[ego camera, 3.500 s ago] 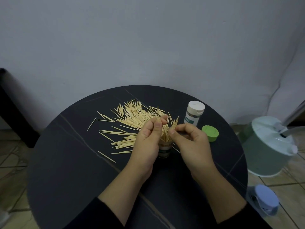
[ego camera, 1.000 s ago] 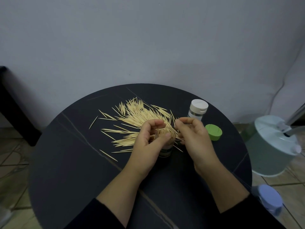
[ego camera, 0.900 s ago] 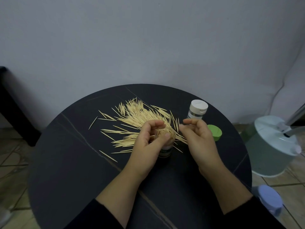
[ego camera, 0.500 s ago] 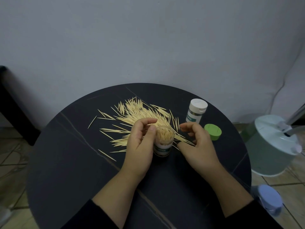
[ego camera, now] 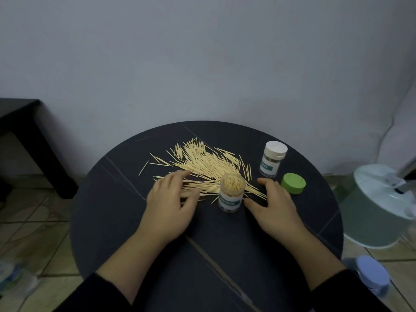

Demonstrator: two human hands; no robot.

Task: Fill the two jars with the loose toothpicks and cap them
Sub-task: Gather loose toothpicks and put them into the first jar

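An uncapped clear jar (ego camera: pixel 232 192) packed with upright toothpicks stands in the middle of the round dark table (ego camera: pixel 112 221). Loose toothpicks (ego camera: pixel 202 161) lie fanned out behind and left of it. My left hand (ego camera: pixel 171 199) lies flat on the near edge of that pile, fingers spread, left of the jar. My right hand (ego camera: pixel 272 203) rests flat on the table just right of the jar, touching a few toothpicks. A second jar with a white cap (ego camera: pixel 272 159) stands at the back right. A loose green cap (ego camera: pixel 293 183) lies beside my right hand.
A pale green round appliance (ego camera: pixel 380 206) stands on the tiled floor right of the table. A lilac-topped object (ego camera: pixel 371 275) sits on the floor below it. A dark bench (ego camera: pixel 20 122) stands at the left against the wall.
Both hands have let go of the open jar and dropped flat onto the table, the left onto the loose toothpicks, the right beside the jar. The jar now stands free.
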